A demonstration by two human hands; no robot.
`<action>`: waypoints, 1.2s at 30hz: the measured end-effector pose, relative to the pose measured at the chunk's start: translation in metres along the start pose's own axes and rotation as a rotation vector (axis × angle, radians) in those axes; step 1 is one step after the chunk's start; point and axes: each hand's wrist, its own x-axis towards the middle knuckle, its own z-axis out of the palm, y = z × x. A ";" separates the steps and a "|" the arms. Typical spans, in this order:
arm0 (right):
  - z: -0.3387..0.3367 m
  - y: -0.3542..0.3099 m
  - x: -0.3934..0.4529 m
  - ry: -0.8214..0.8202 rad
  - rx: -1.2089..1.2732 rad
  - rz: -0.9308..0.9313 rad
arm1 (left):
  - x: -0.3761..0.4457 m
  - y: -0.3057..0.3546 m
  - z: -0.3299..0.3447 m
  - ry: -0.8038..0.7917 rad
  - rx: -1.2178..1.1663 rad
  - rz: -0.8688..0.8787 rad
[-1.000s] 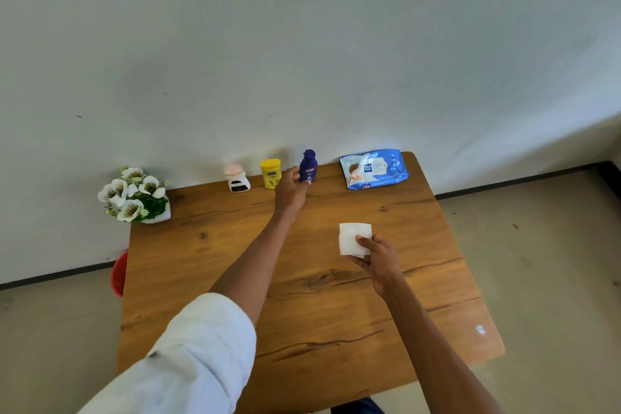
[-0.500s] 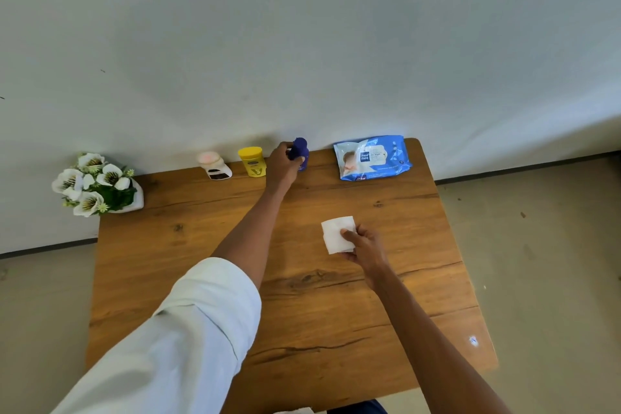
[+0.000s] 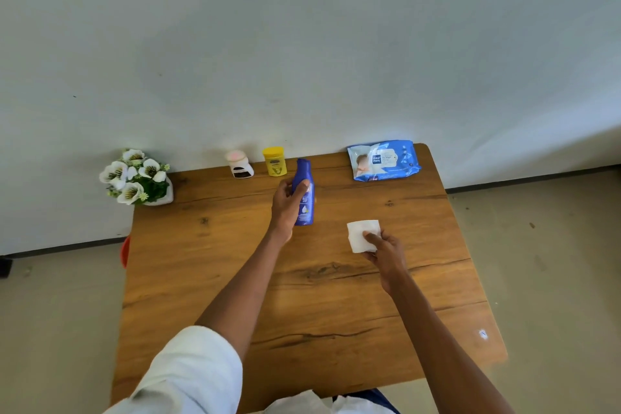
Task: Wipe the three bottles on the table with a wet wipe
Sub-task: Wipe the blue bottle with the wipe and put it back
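Note:
My left hand (image 3: pixel 286 205) grips a dark blue bottle (image 3: pixel 305 202) and holds it lifted above the wooden table (image 3: pixel 302 296), its cap pointing away from me. To the right, my right hand (image 3: pixel 383 250) pinches a folded white wet wipe (image 3: pixel 361 233) over the table, a short gap from the bottle. A yellow bottle (image 3: pixel 275 161) and a white bottle with a pink cap (image 3: pixel 239 165) stand upright at the table's far edge by the wall.
A blue pack of wet wipes (image 3: pixel 383 160) lies at the far right corner. A white pot of white flowers (image 3: pixel 137 178) stands at the far left corner. Something red (image 3: pixel 125 250) shows past the left edge. A grey wall runs behind the table.
My left hand has lifted the blue bottle from its place beside the yellow bottle and brought it nearer to me. My right hand still holds the wipe in about the same spot.

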 end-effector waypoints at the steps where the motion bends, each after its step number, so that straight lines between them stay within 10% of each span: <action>1: 0.003 0.002 -0.006 -0.004 0.007 -0.012 | -0.012 -0.002 -0.010 -0.014 -0.025 -0.012; 15: 0.076 0.047 -0.089 -0.041 -0.169 -0.310 | -0.139 -0.039 -0.111 -0.150 -0.198 -0.154; 36: 0.096 0.068 -0.128 -0.234 -1.461 -1.420 | -0.169 -0.046 -0.133 -0.278 0.186 -0.040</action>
